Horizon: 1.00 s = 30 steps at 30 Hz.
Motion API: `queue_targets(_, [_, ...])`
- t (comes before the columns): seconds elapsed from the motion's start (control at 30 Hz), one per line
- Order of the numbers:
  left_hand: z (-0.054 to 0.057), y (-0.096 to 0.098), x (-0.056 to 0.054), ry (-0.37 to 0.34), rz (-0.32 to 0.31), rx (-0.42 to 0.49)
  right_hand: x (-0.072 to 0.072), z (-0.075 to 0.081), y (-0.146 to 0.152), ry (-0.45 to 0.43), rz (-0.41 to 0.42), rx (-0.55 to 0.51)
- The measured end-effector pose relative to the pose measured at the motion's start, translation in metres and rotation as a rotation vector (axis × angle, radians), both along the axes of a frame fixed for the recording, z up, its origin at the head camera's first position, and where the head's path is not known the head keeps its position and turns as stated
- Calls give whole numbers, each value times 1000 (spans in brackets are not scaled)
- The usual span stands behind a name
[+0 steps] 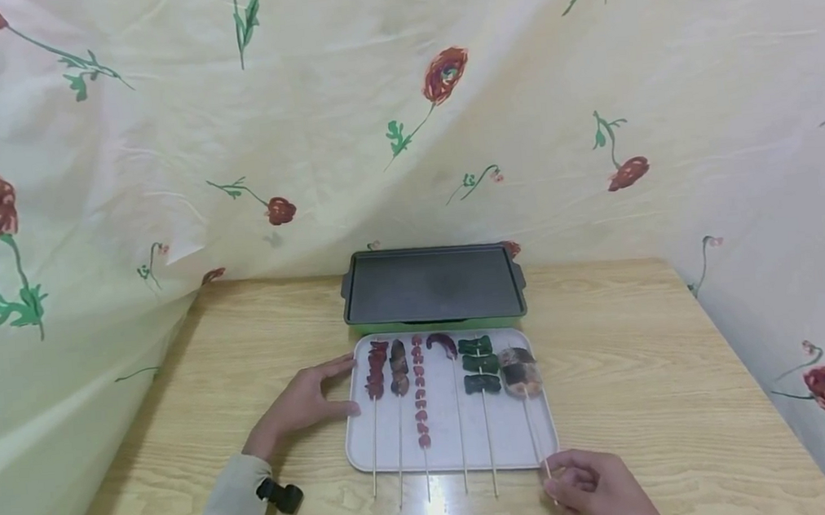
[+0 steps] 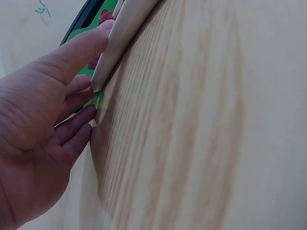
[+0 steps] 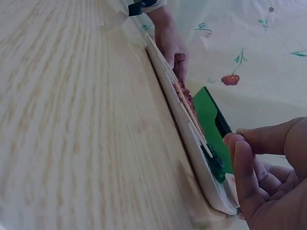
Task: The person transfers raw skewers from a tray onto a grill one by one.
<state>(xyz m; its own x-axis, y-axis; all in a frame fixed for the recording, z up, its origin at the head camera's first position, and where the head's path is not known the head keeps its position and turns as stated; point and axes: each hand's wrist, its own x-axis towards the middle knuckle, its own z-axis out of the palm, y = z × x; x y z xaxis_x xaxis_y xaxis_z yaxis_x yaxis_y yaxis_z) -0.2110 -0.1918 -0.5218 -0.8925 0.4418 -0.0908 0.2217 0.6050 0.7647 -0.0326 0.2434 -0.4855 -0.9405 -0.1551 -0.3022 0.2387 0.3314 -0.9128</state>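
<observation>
A white tray [image 1: 444,451] holds several food skewers lying side by side with their sticks over its near edge. My left hand [image 1: 312,397] rests at the tray's left edge, thumb and fingers spread apart; in the left wrist view the thumb touches the rim. At the tray's near right corner, my right hand [image 1: 597,482] pinches the stick end of the rightmost skewer [image 1: 521,372], which carries round, dark-banded pale pieces. Left of it lie a green-piece skewer [image 1: 480,364], a curved dark-red one [image 1: 442,345] and a pink-piece one [image 1: 420,392].
Behind the tray stands a green-sided griddle [image 1: 433,286] with a flat dark plate, close against the tray's far edge. Wood-grain table surface [image 1: 620,354] extends on both sides. A flowered cloth [image 1: 343,133] hangs at the back and sides.
</observation>
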Motion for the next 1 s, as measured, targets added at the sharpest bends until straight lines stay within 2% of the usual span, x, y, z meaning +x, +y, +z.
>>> queue_targets(0.17, [1,0,-1,-8,5,-1,0,8,2,27,19,13])
queue_targets(0.4, [1,-1,-1,-8,0,1,-3,26,3,10,17,55])
queue_targets(0.57, [0,-1,-1,-6,-6,6,-9,37,2,78,22,107])
queue_targets(0.83, [1,-1,-1,-2,-10,2,-32,50,0,121,-31,152])
queue_targets(1.0, [0,0,-1,-10,-10,5,-52,56,-2,220,-39,139])
